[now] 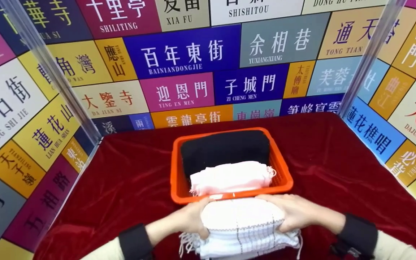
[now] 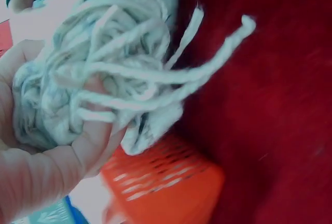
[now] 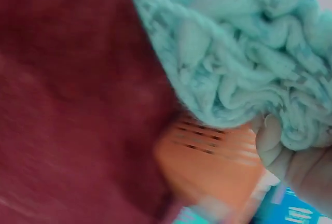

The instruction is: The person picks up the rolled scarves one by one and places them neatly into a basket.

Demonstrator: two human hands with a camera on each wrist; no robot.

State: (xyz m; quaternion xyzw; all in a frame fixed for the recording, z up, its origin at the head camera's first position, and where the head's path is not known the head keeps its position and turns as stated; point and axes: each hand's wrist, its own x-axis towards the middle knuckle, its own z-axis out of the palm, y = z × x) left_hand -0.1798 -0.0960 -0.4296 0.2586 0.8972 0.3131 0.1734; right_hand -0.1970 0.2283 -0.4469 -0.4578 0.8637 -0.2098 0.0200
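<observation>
A folded white scarf (image 1: 240,231) with grey check lines and fringed ends is held between both hands, in front of the basket. My left hand (image 1: 191,218) grips its left end; in the left wrist view the fingers curl about the rolled, fringed end (image 2: 119,73). On the other side my right hand (image 1: 291,213) grips the right end, with fingertips under the folds in the right wrist view. Just beyond stands an orange plastic basket (image 1: 285,182). Inside it lie a rolled pink fringed scarf (image 1: 233,177) at the front and a black folded cloth (image 1: 226,150) behind.
Dark red velvet cloth (image 1: 128,173) covers the table. Panels printed with coloured place-name signs (image 1: 182,54) rise at the back and sides. Clear upright posts stand at the back left (image 1: 60,79) and back right (image 1: 367,61) corners.
</observation>
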